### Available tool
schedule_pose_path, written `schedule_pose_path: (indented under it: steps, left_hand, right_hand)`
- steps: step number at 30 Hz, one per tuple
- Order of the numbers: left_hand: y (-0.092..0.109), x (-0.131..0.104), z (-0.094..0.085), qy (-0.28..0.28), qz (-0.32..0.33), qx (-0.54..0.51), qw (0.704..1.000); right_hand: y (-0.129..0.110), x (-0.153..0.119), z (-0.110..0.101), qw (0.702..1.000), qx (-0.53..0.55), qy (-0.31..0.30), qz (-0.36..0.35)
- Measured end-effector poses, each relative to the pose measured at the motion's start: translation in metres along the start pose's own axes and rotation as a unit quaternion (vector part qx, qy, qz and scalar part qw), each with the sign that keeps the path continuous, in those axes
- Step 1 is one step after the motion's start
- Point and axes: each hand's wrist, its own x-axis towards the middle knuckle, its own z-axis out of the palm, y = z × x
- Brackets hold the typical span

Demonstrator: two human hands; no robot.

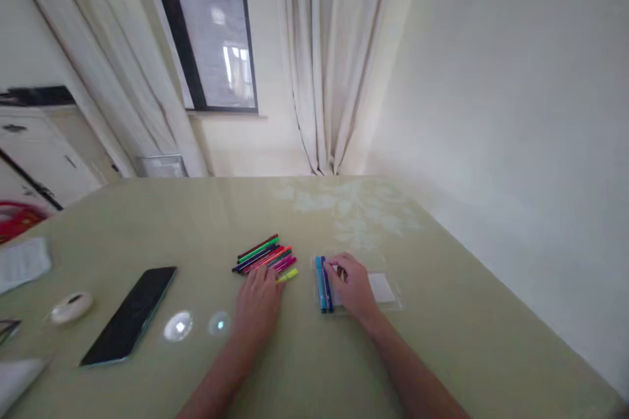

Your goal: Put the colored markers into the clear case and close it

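Cream curtains (334,65) and a dark-framed window (211,33) are set behind a pale green tabletop (196,222), with a plain wall (515,111) at the right. Two pens, one light blue (320,285) and one dark blue (327,288), are laid side by side at the left end of a see-through flat case (394,305), in which a white card (381,287) is also seen. The dark blue pen is met near its upper end by the fingertips of the right hand (356,291), bent in a loose curl; whether it is truly pinched cannot be told. The left hand (258,301) is laid palm down at the near edge of a loose heap of coloured pens (263,256), a yellow pen (289,275) just beside its fingers; how firm that grip is cannot be told, as the fingertips are partly hidden. Such pens are judged light, stiff and smooth, apt to roll, and best taken mid-barrel between thumb and forefinger; the case looks thin and likely to slide if pushed. Single pens in the heap may be hampered by neighbours lying across them. Farther left, a black phone (130,314) and a white rounded object (71,308) are placed well apart from both hands.
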Motion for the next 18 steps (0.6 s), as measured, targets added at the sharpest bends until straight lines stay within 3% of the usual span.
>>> schedule_pose_path:
  steps: [4, 8, 12, 18]
  left_hand:
    - [0.016, 0.005, -0.009, -0.019, -0.001, -0.182, 0.983]
    - [0.034, 0.001, -0.013, -0.089, -0.031, -0.334, 0.938]
    - [0.045, -0.006, -0.014, -0.116, -0.008, -0.385, 0.916]
    - [0.05, -0.01, -0.013, -0.089, 0.016, -0.386, 0.918]
  right_hand:
    - [-0.007, -0.001, -0.001, 0.999, 0.032, -0.007, 0.024]
    - [-0.018, -0.004, 0.002, 0.977, 0.176, -0.075, 0.096]
    - [-0.022, -0.002, 0.003, 0.94, 0.294, -0.09, 0.145]
    - [-0.017, 0.007, -0.006, 0.924, 0.337, -0.004, 0.179]
